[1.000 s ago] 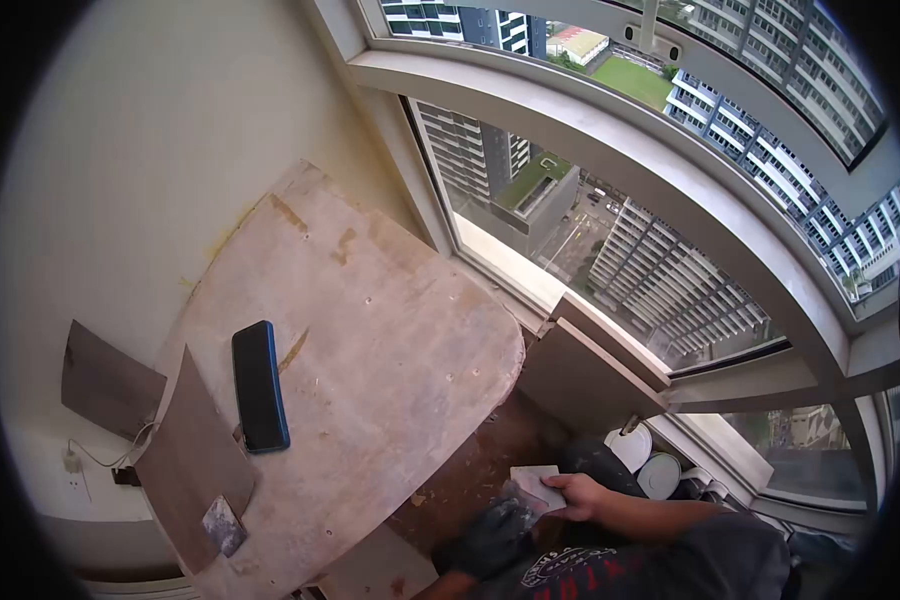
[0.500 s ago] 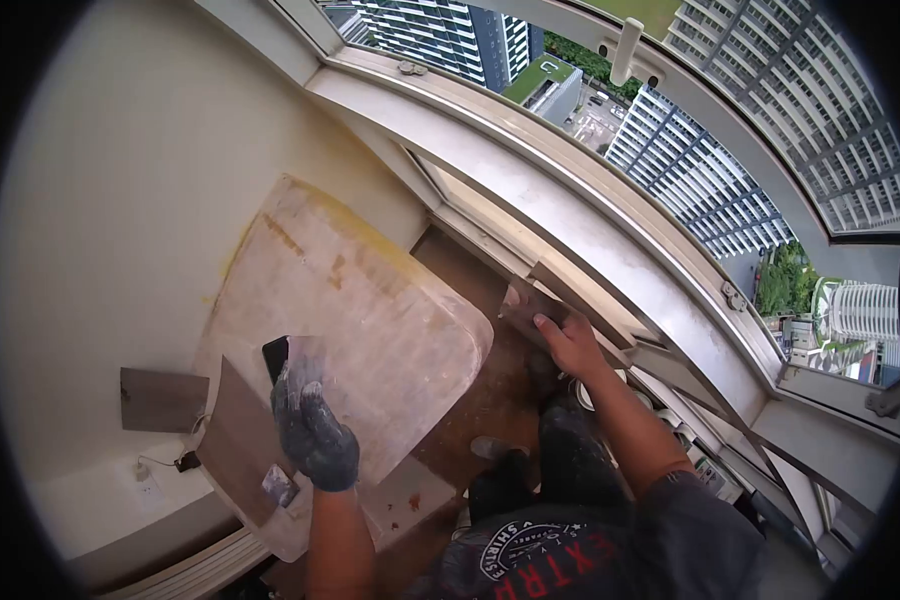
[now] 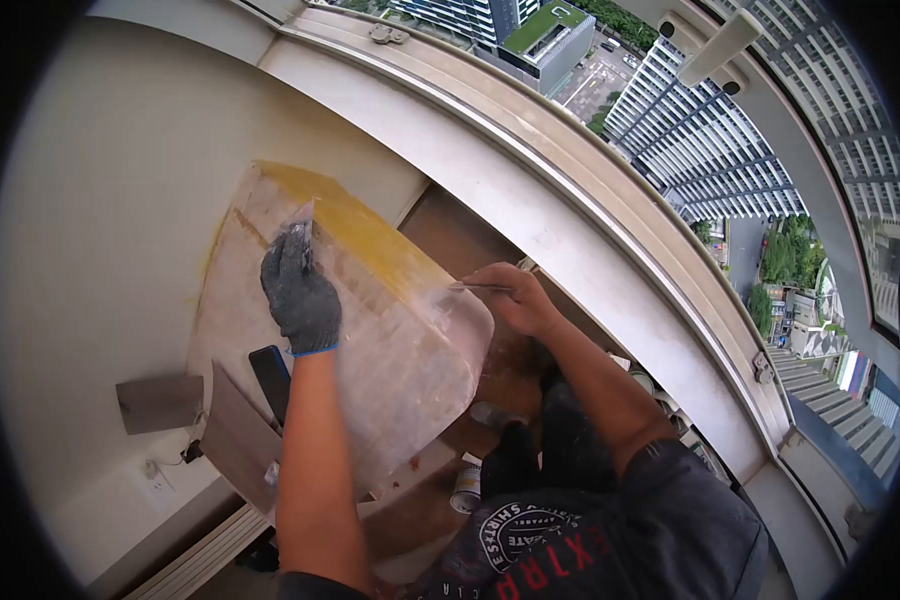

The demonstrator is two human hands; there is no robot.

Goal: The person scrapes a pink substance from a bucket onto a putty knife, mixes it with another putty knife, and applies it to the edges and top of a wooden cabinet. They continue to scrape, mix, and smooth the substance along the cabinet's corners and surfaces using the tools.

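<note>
Left hand [image 3: 302,300] and right hand [image 3: 520,298] each pinch a thin flat tool at the pale tabletop [image 3: 400,370].
The tabletop's yellow band [image 3: 355,235] runs from beside the left grip to just short of the right grip; past the right hand, a narrow gap separates the tabletop from the window frame [image 3: 530,180], with more room toward the floor on the near side. The phone [image 3: 268,378] lies below the left grip, beside the forearm. The gloved left hand is stretched forward, fingers closed on a scraper [image 3: 308,222] pointing away. The bare right hand angles inward, gripping a blade [image 3: 482,287] seen edge-on, its tip at the tabletop's edge; whether it touches, I cannot tell.
</note>
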